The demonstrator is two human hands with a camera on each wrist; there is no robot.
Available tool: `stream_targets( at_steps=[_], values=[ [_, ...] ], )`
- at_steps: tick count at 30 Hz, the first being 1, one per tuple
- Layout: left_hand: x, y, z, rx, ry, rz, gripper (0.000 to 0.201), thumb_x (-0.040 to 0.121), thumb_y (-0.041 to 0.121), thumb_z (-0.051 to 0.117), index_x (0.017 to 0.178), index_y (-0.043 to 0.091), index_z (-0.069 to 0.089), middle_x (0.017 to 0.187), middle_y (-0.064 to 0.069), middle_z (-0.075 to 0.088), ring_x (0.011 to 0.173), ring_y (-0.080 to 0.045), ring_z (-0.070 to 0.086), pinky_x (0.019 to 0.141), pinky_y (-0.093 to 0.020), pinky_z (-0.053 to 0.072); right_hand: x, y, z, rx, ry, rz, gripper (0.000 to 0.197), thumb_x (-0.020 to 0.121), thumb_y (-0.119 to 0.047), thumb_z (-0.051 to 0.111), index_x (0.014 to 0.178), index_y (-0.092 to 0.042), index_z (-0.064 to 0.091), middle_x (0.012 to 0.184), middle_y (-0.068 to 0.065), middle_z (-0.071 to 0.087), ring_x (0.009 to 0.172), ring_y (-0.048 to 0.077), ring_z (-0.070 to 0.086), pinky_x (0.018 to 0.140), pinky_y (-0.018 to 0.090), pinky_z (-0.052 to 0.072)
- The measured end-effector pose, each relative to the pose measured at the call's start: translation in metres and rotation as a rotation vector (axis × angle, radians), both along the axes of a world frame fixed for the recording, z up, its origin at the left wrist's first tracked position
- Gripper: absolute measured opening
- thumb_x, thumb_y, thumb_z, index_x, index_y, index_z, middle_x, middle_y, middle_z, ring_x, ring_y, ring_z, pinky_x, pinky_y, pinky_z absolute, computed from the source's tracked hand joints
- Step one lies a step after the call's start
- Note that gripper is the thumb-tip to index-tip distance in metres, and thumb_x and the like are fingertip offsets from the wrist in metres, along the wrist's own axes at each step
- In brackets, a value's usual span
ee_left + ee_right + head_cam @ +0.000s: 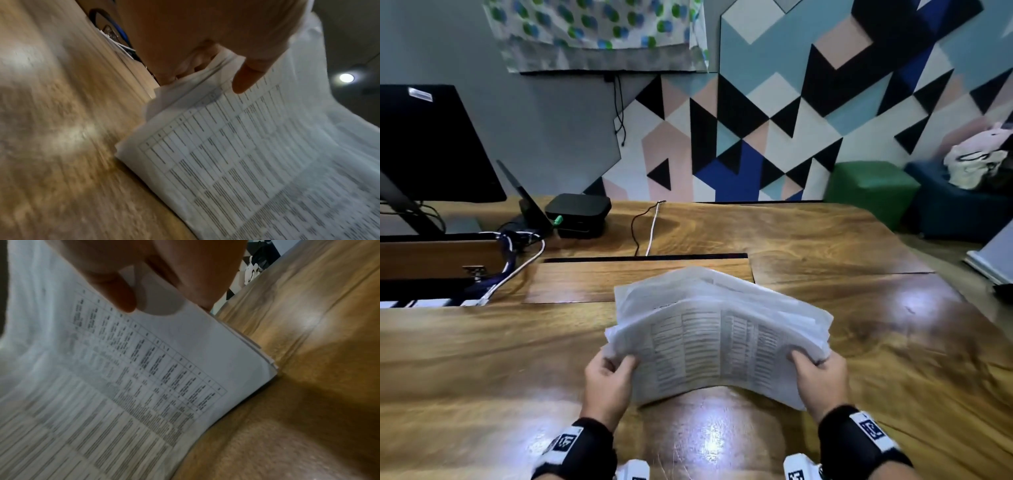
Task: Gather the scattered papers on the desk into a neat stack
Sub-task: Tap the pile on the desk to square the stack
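A bundle of white printed papers (pixel 717 335) with table text on the top sheet is held tilted just above the wooden desk (pixel 482 359), its edges uneven and fanned. My left hand (pixel 609 373) grips the bundle's left edge, thumb on top. My right hand (pixel 816 371) grips the right edge the same way. In the left wrist view the thumb presses the papers (pixel 257 154) from above. The right wrist view has the thumb on the top sheet of the papers (pixel 144 378), fingers underneath.
A black monitor (pixel 431 144), a small black box (pixel 578 214) and loose cables (pixel 517 260) sit at the desk's back left. A cable slot (pixel 647 257) runs across the middle. A green stool (pixel 869 188) and a bag (pixel 976 164) stand beyond the right edge.
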State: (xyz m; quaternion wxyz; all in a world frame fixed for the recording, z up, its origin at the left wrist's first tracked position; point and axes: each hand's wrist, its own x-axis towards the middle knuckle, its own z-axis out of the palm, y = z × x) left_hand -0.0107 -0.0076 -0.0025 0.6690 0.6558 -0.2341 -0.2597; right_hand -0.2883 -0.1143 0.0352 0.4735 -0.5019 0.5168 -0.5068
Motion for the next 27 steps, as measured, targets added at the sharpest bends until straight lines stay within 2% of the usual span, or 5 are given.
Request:
stream_targets(
  at_steps=[5, 8, 16, 20, 27],
  values=[
    [-0.002, 0.0, 0.027, -0.138, -0.038, 0.037, 0.018, 0.089, -0.009, 0.06, 0.091, 0.008, 0.066, 0.071, 0.005, 0.075, 0.07, -0.007, 0.069, 0.064, -0.018, 0.057, 0.001, -0.006, 0.026, -0.144, -0.029, -0.026, 0.034, 0.08, 0.015, 0.06, 0.067, -0.016, 0.065, 0.048, -0.029, 0.062, 0.051, -0.019, 0.055, 0.051, -0.001, 0.042],
    [0.0, 0.006, 0.023, -0.159, -0.018, 0.039, 0.027, 0.087, -0.018, 0.053, 0.101, 0.005, 0.058, 0.078, -0.001, 0.07, 0.064, 0.005, 0.063, 0.06, -0.01, 0.052, -0.007, -0.012, 0.014, -0.168, -0.004, -0.058, 0.031, 0.079, 0.018, 0.059, 0.073, -0.011, 0.065, 0.059, -0.025, 0.068, 0.056, -0.015, 0.057, 0.058, 0.002, 0.045],
    [-0.012, -0.003, 0.002, -0.015, 0.018, 0.131, 0.028, 0.087, -0.013, 0.056, 0.083, 0.014, 0.063, 0.077, -0.004, 0.069, 0.083, -0.023, 0.063, 0.078, -0.034, 0.053, 0.006, -0.007, -0.006, -0.001, 0.1, -0.015, 0.036, 0.082, 0.008, 0.06, 0.052, -0.011, 0.056, 0.036, -0.019, 0.052, 0.044, -0.005, 0.046, 0.039, 0.009, 0.036],
    [0.004, -0.004, 0.02, -0.148, -0.018, 0.131, 0.024, 0.086, -0.016, 0.054, 0.088, 0.006, 0.062, 0.073, 0.0, 0.072, 0.064, 0.0, 0.065, 0.06, -0.016, 0.055, 0.004, -0.013, 0.013, -0.115, 0.042, -0.053, 0.04, 0.083, 0.013, 0.056, 0.051, -0.011, 0.054, 0.036, -0.017, 0.048, 0.038, -0.005, 0.042, 0.039, 0.009, 0.033],
    [-0.003, -0.002, -0.006, -0.018, 0.031, 0.172, 0.033, 0.085, -0.019, 0.053, 0.074, 0.01, 0.061, 0.055, 0.011, 0.07, 0.055, -0.003, 0.06, 0.049, -0.009, 0.047, -0.002, -0.007, -0.019, 0.008, 0.106, -0.079, 0.035, 0.081, 0.009, 0.061, 0.053, -0.011, 0.058, 0.041, -0.009, 0.053, 0.051, 0.011, 0.046, 0.04, 0.012, 0.036]
  ],
)
